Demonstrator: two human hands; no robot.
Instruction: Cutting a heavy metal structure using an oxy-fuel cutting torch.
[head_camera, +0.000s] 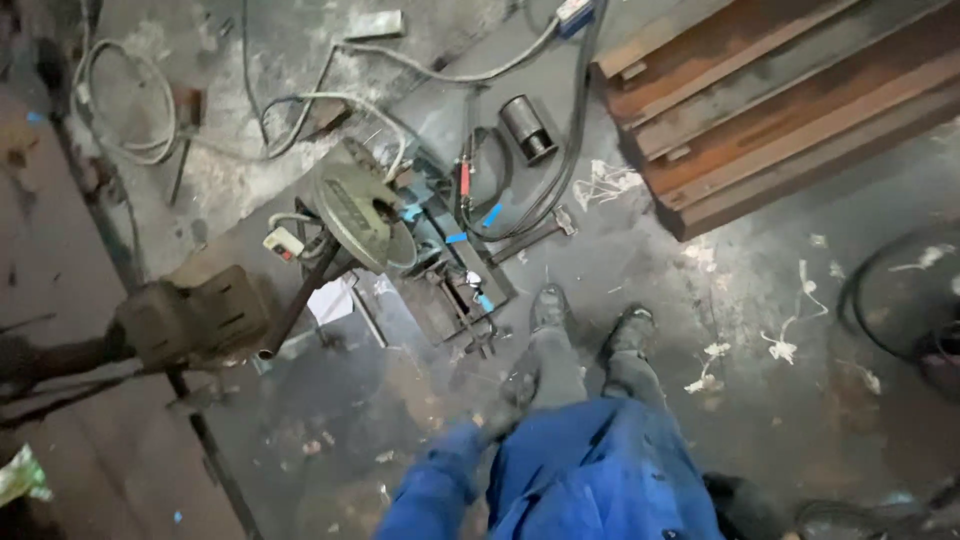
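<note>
I look down at a dirty workshop floor and see my blue work trousers (600, 470) and dark boots (548, 305). My left hand (508, 398), in a dark glove at the end of a blue sleeve, hangs in front of my left leg; blur hides whether it holds anything. A dark shape by my right hip appears to be my right hand (742, 500), its fingers unclear. A green cut-off saw (365, 212) stands on the floor just ahead of my feet.
A bench at the left carries a bulky grey tool (195, 318). Rusty steel beams (780, 90) are stacked at the top right. Cables (330, 100) loop over the floor, beside a black cylinder (528, 128), a hammer (540, 235) and scraps of white rag (780, 345).
</note>
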